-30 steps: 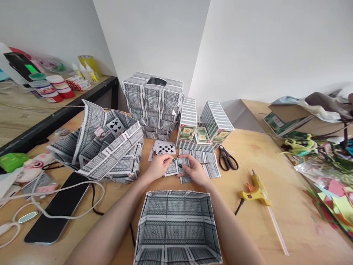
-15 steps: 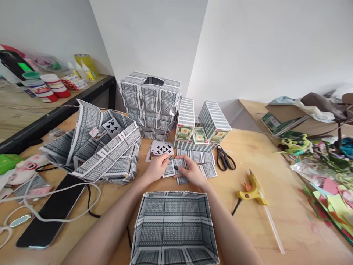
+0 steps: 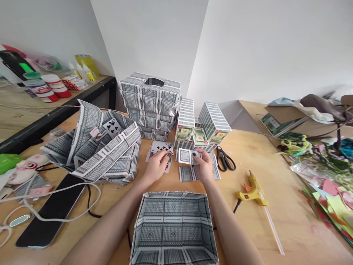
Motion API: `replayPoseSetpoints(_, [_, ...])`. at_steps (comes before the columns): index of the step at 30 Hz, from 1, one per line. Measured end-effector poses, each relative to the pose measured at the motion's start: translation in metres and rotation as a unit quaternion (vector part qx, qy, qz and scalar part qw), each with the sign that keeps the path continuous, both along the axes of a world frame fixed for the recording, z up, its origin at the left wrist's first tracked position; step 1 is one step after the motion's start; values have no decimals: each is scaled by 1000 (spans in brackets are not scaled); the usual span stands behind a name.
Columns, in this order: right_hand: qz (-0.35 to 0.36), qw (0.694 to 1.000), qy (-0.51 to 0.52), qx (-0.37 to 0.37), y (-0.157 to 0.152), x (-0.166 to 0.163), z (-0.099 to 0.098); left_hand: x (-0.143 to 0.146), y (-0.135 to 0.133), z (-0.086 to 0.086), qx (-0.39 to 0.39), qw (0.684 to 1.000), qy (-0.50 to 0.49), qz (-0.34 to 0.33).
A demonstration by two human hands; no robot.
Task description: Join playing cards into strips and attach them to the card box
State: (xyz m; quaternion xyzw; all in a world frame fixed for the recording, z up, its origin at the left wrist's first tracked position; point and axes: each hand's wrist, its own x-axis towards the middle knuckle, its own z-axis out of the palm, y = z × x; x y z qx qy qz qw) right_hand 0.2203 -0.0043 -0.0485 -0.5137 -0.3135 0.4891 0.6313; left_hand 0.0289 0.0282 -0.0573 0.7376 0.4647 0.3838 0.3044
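My left hand [image 3: 157, 166] is at the loose pile of face-up playing cards [image 3: 162, 146], its thumb and fingers pinched together over the pile's near right edge. Whether a card is between those fingertips is hidden. With my right hand [image 3: 204, 166] I grip a face-down playing card [image 3: 184, 156], thumb on top, just above the table. Beneath and around this hand lie more face-down cards [image 3: 186, 174] with grey patterned backs. Closest to me, between my forearms, stands an open box made of cards [image 3: 173, 219].
Behind the hands stand a tall woven card structure [image 3: 150, 101] and stacked card packs [image 3: 185, 117]. At left is a folded card construction [image 3: 107, 151] beside a black phone [image 3: 51, 213] and white cable. Black scissors [image 3: 225, 159] and a yellow glue gun [image 3: 253, 191] lie right.
My left hand has moved slightly left and back onto the face-up pile. My right hand has shifted right with a card, and the face-down cards beneath lie differently.
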Motion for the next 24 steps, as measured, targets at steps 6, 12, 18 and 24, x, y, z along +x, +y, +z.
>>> replayPoseSetpoints(6, [33, 991, 126, 11, -1, -5, 1, 3, 0, -4, 84, 991, 72, -74])
replayPoseSetpoints(12, [75, 988, 132, 25, -3, -13, 1, 4, 1, -6, 75, 992, 92, -51])
replayPoseSetpoints(18, [76, 995, 42, 49, -5, -23, 0, 5, 1, -6, 99, 984, 121, -83])
replayPoseSetpoints(24, [52, 996, -68, 27, -1, -21, -9, 4, 0, -2, 90, 984, 103, -110])
